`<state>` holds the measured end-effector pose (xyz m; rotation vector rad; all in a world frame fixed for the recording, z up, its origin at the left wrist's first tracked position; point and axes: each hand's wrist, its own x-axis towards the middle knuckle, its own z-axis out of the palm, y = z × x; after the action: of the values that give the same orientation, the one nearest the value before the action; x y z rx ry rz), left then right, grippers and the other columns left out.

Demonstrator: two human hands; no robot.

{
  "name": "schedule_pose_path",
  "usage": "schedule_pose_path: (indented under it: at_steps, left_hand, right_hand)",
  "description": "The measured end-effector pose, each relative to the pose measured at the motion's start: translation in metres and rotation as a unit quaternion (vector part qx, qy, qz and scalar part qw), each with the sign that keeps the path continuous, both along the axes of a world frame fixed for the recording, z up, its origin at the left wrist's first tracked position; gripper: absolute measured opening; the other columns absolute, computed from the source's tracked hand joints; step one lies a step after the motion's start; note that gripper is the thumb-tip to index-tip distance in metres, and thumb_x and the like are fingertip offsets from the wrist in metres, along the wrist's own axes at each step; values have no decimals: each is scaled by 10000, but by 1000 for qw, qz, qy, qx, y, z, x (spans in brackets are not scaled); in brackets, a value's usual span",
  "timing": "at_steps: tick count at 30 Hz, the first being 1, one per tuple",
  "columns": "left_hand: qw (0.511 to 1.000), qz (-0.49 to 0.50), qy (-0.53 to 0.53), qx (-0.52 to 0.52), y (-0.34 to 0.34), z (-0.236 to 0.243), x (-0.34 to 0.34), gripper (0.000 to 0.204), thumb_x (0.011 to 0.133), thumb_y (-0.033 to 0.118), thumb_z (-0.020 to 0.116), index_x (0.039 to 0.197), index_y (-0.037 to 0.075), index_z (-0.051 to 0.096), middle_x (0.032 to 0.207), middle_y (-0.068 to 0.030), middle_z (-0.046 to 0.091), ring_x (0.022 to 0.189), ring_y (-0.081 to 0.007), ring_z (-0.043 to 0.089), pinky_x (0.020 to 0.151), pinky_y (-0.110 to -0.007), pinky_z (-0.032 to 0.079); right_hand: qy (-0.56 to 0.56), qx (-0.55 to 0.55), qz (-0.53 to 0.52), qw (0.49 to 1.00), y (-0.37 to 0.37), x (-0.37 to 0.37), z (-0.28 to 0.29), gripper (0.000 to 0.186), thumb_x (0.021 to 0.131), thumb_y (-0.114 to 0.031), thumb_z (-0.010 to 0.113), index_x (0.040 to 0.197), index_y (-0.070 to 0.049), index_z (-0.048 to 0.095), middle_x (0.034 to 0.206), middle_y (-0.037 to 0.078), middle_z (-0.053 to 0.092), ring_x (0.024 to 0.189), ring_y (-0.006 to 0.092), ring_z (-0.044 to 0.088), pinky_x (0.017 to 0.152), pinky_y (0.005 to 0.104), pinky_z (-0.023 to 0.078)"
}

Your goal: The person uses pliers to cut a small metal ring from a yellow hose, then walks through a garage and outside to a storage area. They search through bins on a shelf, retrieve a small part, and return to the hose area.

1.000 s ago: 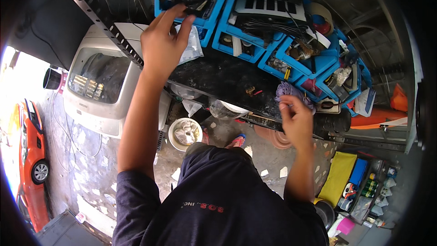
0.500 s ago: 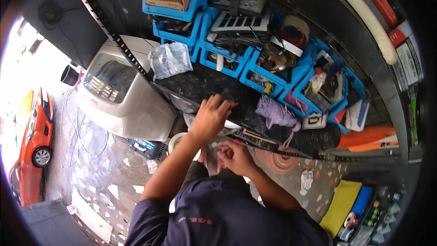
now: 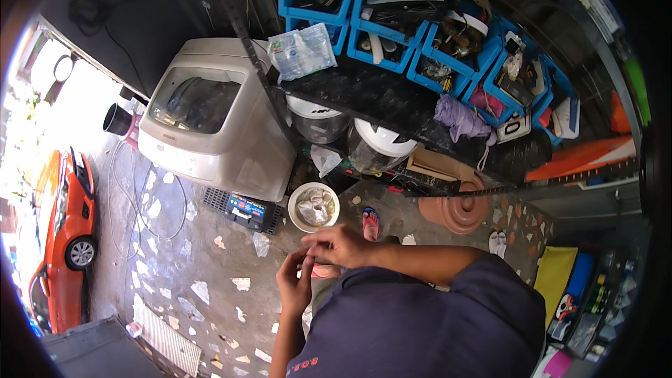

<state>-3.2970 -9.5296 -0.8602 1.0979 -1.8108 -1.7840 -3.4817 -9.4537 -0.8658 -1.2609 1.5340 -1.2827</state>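
My left hand and my right hand are drawn in close to my chest, above my dark blue shirt. Their fingertips meet; I cannot tell whether anything small is pinched between them. My right forearm comes in from the right, my left from below. Beyond the hands, on the concrete floor, stands a white bowl with pale bits in it. A clear plastic bag lies on the black shelf, and a purple cloth is draped further right on it.
Blue crates of parts line the shelf. A white top-loading washing machine stands to the left, a black battery box at its foot. A red sandal and a terracotta lid lie on the floor. An orange car is parked far left.
My left hand came down from the plastic bag on the shelf and my right hand from the purple cloth. Both now meet in front of my chest, and the view has tilted down.
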Motion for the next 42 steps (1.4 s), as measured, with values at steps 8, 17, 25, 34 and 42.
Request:
schedule_pose_path:
  at_steps: [8,17,25,34,42]
  left_hand:
    - [985,168,-46,-4,-40,7,200,219,1036,120,629,1161,-53,677,963,-48,705,840,-99,629,752,-253,501]
    - [982,169,3,-82,-69,23,286,394,1120,287,466,1231,-57,622,984,-59,666,868,-110,590,766,-273,490]
    - [969,206,135,-9,-77,35,291,492,1123,396,423,1170,-53,616,967,-54,648,870,-116,612,767,-274,499]
    - [960,238,-14,-145,-106,30,322,303,1099,247,508,961,-10,590,859,-77,645,808,-154,651,733,-281,501]
    - [939,324,-32,-115,-145,9,352,331,1080,271,549,941,-22,614,804,-76,645,693,-158,642,638,-284,502]
  right_hand:
    - [-80,9,126,989,-97,204,-17,256,966,-213,679,1131,-23,726,968,164,689,882,295,692,801,393,538]
    - [-66,-77,152,983,-147,297,25,232,958,-222,718,1036,-5,744,884,95,598,759,232,618,708,369,501]
    - [-123,-96,181,971,-159,320,39,287,983,-243,713,1079,27,734,918,66,569,795,170,610,680,308,497]
    - [5,-129,54,990,-203,267,36,216,926,-235,756,1019,-43,728,962,91,650,774,219,620,705,346,505]
    - [331,-169,-608,701,-261,-99,66,489,850,-180,784,1253,-10,567,1202,198,570,1113,400,590,938,483,497]
